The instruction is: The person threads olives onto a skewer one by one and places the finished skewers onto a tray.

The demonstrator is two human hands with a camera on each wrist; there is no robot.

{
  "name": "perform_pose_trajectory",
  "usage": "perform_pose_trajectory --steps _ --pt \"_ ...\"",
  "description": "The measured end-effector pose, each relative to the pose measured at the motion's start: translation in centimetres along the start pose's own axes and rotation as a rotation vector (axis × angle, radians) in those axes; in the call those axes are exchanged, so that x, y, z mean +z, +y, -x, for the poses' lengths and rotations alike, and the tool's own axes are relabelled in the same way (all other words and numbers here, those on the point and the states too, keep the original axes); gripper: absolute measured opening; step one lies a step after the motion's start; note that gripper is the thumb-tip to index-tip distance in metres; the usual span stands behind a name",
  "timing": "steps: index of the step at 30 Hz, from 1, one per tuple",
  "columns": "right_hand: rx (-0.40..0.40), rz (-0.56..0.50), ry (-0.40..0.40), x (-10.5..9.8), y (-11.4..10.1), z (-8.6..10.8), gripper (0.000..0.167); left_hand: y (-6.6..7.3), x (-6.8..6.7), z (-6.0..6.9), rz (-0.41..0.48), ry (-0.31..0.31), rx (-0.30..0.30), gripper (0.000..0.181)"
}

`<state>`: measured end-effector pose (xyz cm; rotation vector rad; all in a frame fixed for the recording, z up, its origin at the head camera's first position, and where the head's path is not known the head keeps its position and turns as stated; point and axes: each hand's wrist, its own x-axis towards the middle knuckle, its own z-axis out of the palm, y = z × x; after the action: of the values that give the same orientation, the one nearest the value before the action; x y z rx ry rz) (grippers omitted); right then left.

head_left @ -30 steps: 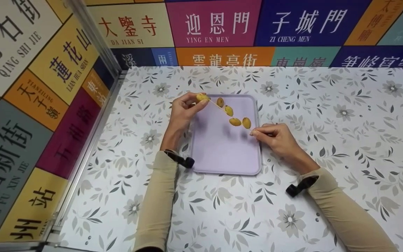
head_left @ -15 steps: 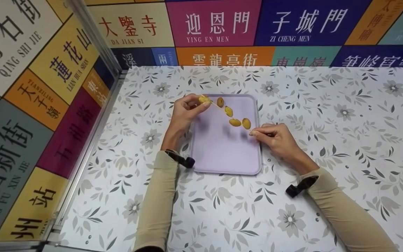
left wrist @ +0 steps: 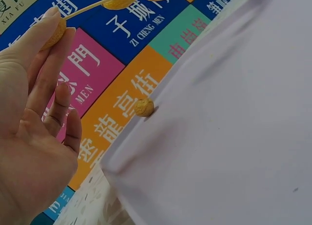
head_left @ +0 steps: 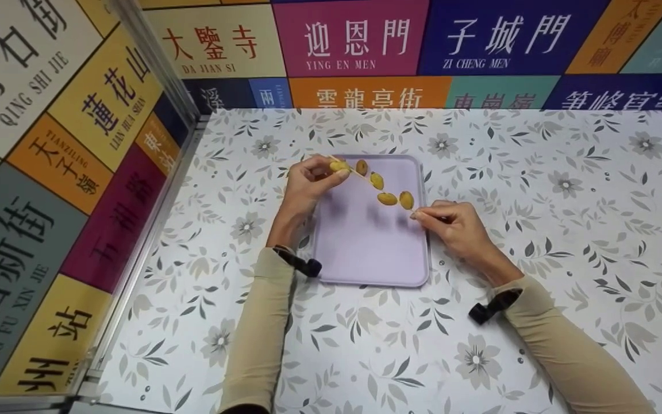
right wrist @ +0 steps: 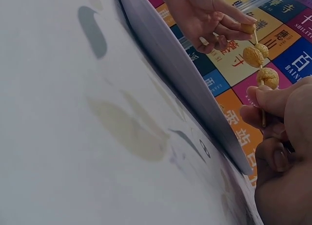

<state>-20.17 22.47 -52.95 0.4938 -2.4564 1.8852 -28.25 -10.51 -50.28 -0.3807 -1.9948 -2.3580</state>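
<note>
In the head view, a thin wooden skewer [head_left: 367, 177] slants above a pale purple tray [head_left: 368, 247]. My left hand [head_left: 307, 183] pinches a yellow, wrinkled oval fruit [head_left: 339, 165] at the skewer's upper end, where the tip sticks out past it. Further down the skewer sit more such fruits, the lowest one [head_left: 406, 200] close to my right hand [head_left: 451, 223]. That hand grips the skewer's bottom end between thumb and fingers, as the right wrist view also shows. A loose fruit [left wrist: 144, 107] lies by the tray's far edge.
The tray rests on a table [head_left: 538, 172] covered in a leaf-and-flower print. Colourful panels with large characters [head_left: 354, 40] stand behind the table and along its left side. A dark wrist camera [head_left: 302, 263] is strapped to each sleeve.
My left hand has shifted slightly right and down, and the fruit in it has moved along the skewer, so more of the tip shows. My right hand has barely moved.
</note>
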Motion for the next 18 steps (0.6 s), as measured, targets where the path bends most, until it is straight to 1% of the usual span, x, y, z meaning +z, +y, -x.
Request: perform_pose_trajectory --steps 3,6,9,12,18 --pt "-0.008 -0.002 0.004 0.04 -0.03 -0.02 0.020 0.01 0.13 0.06 -0.005 -0.002 -0.006 0.019" --pt "-0.013 -0.008 0.009 0.05 -0.04 -0.05 0.019 -0.02 0.29 0.17 -0.026 0.014 -0.021 0.021" --pt "-0.032 0.000 0.015 0.04 0.00 -0.09 0.018 0.03 0.52 0.33 -0.033 0.038 -0.057 0.025" --pt "-0.052 0.010 0.017 0.01 0.11 -0.11 0.018 -0.02 0.71 0.43 -0.041 0.045 -0.078 0.028" --pt "-0.038 0.001 0.016 -0.07 0.16 -0.03 0.022 -0.15 0.95 0.48 -0.045 0.021 -0.068 0.027"
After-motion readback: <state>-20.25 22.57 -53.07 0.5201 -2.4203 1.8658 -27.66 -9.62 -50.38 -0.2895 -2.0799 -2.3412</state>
